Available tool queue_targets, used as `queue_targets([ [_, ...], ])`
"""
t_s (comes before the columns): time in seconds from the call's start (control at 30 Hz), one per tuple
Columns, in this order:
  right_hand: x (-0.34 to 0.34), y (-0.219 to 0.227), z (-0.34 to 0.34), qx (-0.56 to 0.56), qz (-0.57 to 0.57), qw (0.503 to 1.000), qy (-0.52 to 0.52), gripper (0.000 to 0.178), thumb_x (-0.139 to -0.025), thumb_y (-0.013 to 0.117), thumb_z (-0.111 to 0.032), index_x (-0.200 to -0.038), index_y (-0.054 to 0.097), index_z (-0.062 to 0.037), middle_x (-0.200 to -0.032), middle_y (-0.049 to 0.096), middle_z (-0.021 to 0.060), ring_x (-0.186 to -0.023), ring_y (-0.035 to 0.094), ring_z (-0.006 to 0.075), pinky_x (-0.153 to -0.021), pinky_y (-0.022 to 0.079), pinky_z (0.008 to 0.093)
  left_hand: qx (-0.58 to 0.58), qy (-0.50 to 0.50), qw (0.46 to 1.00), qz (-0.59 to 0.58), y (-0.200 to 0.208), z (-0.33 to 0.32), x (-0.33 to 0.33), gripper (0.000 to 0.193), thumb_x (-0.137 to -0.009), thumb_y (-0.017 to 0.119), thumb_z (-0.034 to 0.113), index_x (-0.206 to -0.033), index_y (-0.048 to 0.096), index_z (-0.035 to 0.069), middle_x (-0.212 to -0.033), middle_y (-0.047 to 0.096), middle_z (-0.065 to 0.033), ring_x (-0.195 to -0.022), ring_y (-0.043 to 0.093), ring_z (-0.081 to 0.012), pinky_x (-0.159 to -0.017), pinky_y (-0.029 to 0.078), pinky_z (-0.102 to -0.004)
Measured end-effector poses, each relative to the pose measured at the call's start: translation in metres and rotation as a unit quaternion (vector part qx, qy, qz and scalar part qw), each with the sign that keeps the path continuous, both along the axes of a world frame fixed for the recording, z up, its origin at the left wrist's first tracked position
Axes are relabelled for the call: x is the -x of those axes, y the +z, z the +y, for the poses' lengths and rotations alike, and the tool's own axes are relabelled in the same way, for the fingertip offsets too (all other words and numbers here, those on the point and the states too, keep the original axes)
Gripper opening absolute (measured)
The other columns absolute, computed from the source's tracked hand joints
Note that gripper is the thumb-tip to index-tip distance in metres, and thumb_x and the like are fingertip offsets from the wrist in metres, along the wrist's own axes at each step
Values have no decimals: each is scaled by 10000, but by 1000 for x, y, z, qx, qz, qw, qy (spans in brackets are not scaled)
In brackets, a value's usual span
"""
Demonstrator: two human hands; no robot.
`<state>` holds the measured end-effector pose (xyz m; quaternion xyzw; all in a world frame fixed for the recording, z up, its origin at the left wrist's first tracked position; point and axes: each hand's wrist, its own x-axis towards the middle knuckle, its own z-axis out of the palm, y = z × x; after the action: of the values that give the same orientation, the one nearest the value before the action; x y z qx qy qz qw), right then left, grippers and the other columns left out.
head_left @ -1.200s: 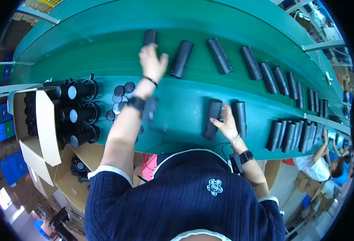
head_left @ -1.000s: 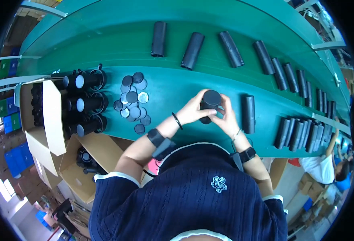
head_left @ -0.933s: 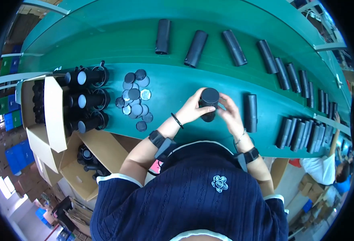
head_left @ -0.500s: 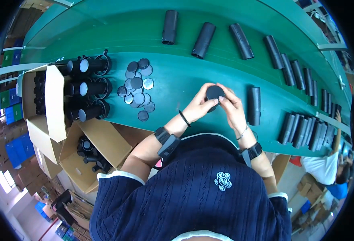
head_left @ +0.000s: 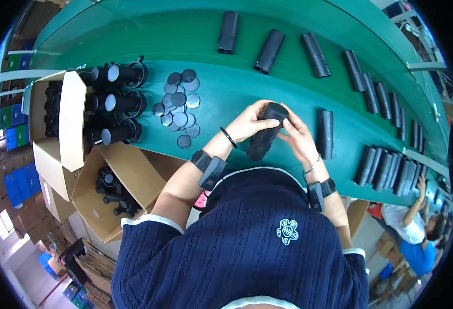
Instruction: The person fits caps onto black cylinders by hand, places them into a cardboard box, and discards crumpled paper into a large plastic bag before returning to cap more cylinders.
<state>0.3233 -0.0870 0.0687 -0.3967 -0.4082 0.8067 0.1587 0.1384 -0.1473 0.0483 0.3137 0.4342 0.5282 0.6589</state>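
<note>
A ribbed black tube (head_left: 262, 141) is held in the left hand (head_left: 247, 123) above the green worktop (head_left: 221, 92), tilted, its smooth round end toward one o'clock. That end is also touched by the right hand (head_left: 301, 136); its far fingertips seem hidden behind the tube, so whether a grip is made cannot be told. From the tube, loose round discs (head_left: 178, 99) are heaped between nine and ten o'clock, a lone dark cylinder (head_left: 325, 135) is laid near three, and grouped cylinders (head_left: 379, 169) are placed between three and four.
</note>
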Motion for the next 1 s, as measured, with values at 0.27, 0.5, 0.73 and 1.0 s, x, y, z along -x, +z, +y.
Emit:
queue_targets([
  [0.27,3,-14,-10,75,50,996,3,481,-959,556,-227,-1407,420,-115,-1261,506,23,-1183,487,171,-971,440,413,34,-49,998,21,3,-15,8,570,-847,716,193,-1307,439,5,-1193,547,-81,-1106,529,-168,-962,434,-318],
  [0.5,13,-9,-13,86,126,988,-33,446,-960,537,-175,-1389,453,-87,-1361,471,47,-1244,448,181,-1031,380,410,-96,4,969,228,3,-30,0,654,-766,773,145,-1286,382,75,-1238,469,-105,-1188,472,-206,-996,402,-352],
  [0.73,20,-11,-16,25,96,995,-27,480,-945,558,-174,-1394,436,-56,-1367,480,79,-1222,475,181,-1038,387,369,-109,20,970,217,-9,-33,-2,598,-840,700,162,-1314,350,63,-1254,439,-100,-1210,429,-200,-1006,379,-346],
  [1.0,31,-12,-20,-179,28,983,-43,367,-896,638,-171,-1241,603,-52,-1042,562,81,-994,536,176,-873,450,298,-36,117,987,107,5,-27,-19,424,-850,637,79,-1215,424,52,-1129,486,-68,-1021,495,-151,-878,445,-292],
])
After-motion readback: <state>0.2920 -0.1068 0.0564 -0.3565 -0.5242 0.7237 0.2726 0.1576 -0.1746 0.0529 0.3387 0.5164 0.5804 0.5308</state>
